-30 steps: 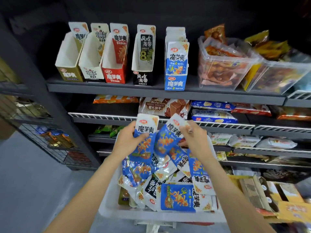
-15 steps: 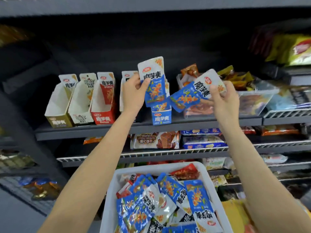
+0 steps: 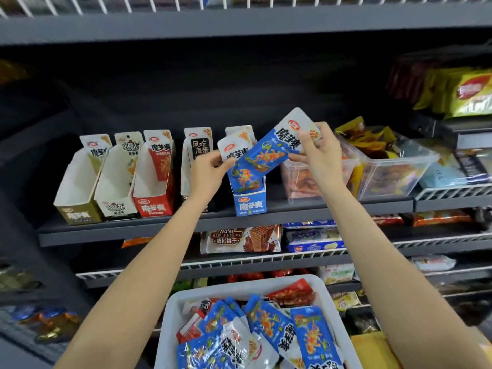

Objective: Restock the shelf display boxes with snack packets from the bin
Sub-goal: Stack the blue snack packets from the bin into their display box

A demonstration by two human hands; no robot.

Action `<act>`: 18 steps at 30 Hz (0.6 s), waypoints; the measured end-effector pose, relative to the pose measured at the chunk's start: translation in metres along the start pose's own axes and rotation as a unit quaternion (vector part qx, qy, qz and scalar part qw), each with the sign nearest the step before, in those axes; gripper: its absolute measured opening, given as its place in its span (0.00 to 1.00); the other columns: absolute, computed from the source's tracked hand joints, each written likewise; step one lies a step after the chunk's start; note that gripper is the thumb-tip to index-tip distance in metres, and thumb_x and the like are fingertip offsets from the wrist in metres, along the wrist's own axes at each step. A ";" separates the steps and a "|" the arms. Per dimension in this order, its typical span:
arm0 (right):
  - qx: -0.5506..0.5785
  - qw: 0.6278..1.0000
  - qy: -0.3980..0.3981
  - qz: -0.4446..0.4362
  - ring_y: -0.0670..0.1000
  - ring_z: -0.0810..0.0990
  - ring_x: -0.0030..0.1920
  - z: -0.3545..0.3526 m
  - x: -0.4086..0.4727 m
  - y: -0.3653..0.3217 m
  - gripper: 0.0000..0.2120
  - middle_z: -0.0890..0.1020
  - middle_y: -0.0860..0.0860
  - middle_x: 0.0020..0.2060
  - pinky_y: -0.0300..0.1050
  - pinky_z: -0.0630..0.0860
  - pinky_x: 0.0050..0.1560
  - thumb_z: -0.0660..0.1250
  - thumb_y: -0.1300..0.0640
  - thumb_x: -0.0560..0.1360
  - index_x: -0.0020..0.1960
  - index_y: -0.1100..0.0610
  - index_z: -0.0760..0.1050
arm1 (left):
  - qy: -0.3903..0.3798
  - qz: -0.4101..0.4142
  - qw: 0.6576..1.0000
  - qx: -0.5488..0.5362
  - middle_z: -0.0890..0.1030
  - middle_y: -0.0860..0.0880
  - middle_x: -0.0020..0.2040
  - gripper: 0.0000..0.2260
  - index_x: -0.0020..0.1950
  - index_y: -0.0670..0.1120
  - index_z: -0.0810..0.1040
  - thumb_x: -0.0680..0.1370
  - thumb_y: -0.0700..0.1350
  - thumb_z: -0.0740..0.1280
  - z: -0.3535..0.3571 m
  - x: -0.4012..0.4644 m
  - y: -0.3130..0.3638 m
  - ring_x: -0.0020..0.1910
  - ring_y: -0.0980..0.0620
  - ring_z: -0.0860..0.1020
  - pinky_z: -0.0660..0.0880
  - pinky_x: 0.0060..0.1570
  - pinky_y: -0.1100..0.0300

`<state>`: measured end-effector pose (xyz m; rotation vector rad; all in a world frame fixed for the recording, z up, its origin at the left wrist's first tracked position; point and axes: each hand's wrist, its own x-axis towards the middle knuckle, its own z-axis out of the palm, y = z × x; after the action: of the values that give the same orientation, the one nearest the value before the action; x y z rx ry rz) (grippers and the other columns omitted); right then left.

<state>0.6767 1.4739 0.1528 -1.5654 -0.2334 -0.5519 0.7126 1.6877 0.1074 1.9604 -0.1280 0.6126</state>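
Note:
My left hand (image 3: pixel 207 173) pinches a blue and white snack packet (image 3: pixel 243 174) whose lower end sits in the blue display box (image 3: pixel 251 204) on the shelf. My right hand (image 3: pixel 320 153) pinches a second blue packet (image 3: pixel 277 149), tilted, just above and in front of the first. To the left stand a gold box (image 3: pixel 76 207), a white box (image 3: pixel 114 201), a red box (image 3: pixel 153 202) and a black and white box (image 3: pixel 195 158), each open at the top. Below, a white bin (image 3: pixel 173 310) holds several blue, red and black packets (image 3: pixel 266 331).
Clear plastic tubs (image 3: pixel 394 177) of snacks stand right of the blue box. A wire-fronted shelf below carries wafer packs (image 3: pixel 239 239) and biscuit packs (image 3: pixel 314 239). Yellow-green bags (image 3: pixel 468 94) sit at the upper right. A shelf board (image 3: pixel 239 25) runs overhead.
Both hands rose from the bin to the shelf with a blue packet each. The left packet has since dropped into the blue box, and the right packet has moved left over it.

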 end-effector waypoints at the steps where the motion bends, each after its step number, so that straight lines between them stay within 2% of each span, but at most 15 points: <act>1: -0.017 1.000 -0.003 -0.006 0.45 0.83 0.47 0.002 0.001 0.001 0.06 0.81 0.48 0.43 0.48 0.82 0.42 0.61 0.57 0.80 0.45 0.50 0.69 | -0.025 0.017 0.998 0.048 0.83 0.45 0.42 0.05 0.46 0.40 0.82 0.73 0.41 0.72 0.001 -0.001 -0.001 0.40 0.51 0.79 0.77 0.40 0.52; 4: -0.055 0.998 -0.024 -0.037 0.44 0.83 0.45 0.012 0.005 0.003 0.02 0.81 0.51 0.44 0.42 0.82 0.39 0.63 0.57 0.79 0.48 0.54 0.71 | -0.083 0.057 0.979 0.175 0.79 0.48 0.40 0.08 0.48 0.40 0.81 0.72 0.42 0.74 0.004 -0.005 0.004 0.38 0.53 0.74 0.68 0.32 0.64; 7: -0.123 0.989 -0.050 -0.067 0.43 0.82 0.42 0.025 0.017 0.005 0.04 0.80 0.48 0.40 0.46 0.82 0.37 0.65 0.56 0.78 0.48 0.55 0.71 | -0.107 0.012 0.987 0.119 0.80 0.48 0.48 0.17 0.61 0.41 0.77 0.72 0.37 0.72 0.001 -0.006 0.006 0.45 0.53 0.77 0.76 0.43 0.61; 10: -0.223 0.965 -0.086 -0.104 0.51 0.83 0.41 0.036 0.027 0.009 0.07 0.81 0.52 0.40 0.54 0.81 0.39 0.66 0.52 0.77 0.51 0.55 0.73 | -0.136 -0.035 0.989 0.054 0.77 0.47 0.58 0.27 0.70 0.43 0.68 0.72 0.32 0.70 -0.004 -0.014 0.006 0.54 0.54 0.75 0.75 0.49 0.62; 12: -0.294 0.941 -0.104 -0.129 0.54 0.82 0.42 0.044 0.028 0.014 0.09 0.81 0.53 0.42 0.49 0.78 0.41 0.66 0.53 0.76 0.54 0.57 0.74 | -0.143 -0.022 0.988 0.056 0.75 0.50 0.59 0.30 0.72 0.44 0.66 0.72 0.34 0.71 -0.003 -0.022 0.010 0.56 0.57 0.73 0.72 0.51 0.63; 14: -0.365 0.914 -0.114 -0.138 0.56 0.80 0.46 0.052 0.024 0.020 0.12 0.82 0.55 0.47 0.43 0.71 0.40 0.66 0.55 0.76 0.58 0.58 0.73 | -0.133 -0.004 0.989 0.062 0.73 0.54 0.58 0.32 0.73 0.44 0.64 0.71 0.36 0.72 0.000 -0.030 0.014 0.56 0.60 0.71 0.70 0.50 0.69; 16: -0.407 0.898 -0.115 -0.118 0.57 0.80 0.50 0.058 0.018 0.029 0.16 0.82 0.56 0.51 0.44 0.71 0.44 0.65 0.55 0.77 0.63 0.58 0.71 | -0.112 0.007 0.991 0.067 0.73 0.53 0.60 0.34 0.74 0.44 0.62 0.71 0.36 0.73 0.004 -0.035 0.015 0.56 0.63 0.69 0.67 0.49 0.75; 18: -0.438 0.886 -0.114 -0.102 0.58 0.80 0.52 0.064 0.010 0.039 0.20 0.81 0.57 0.52 0.49 0.74 0.49 0.66 0.56 0.76 0.67 0.58 0.68 | -0.095 0.020 0.992 0.086 0.74 0.52 0.62 0.36 0.74 0.44 0.61 0.70 0.36 0.74 0.007 -0.040 0.017 0.57 0.64 0.67 0.65 0.52 0.73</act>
<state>0.7170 1.5315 0.1246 -2.5173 -0.3578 -0.6817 0.6743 1.6660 0.1000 2.1862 -0.2405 0.4732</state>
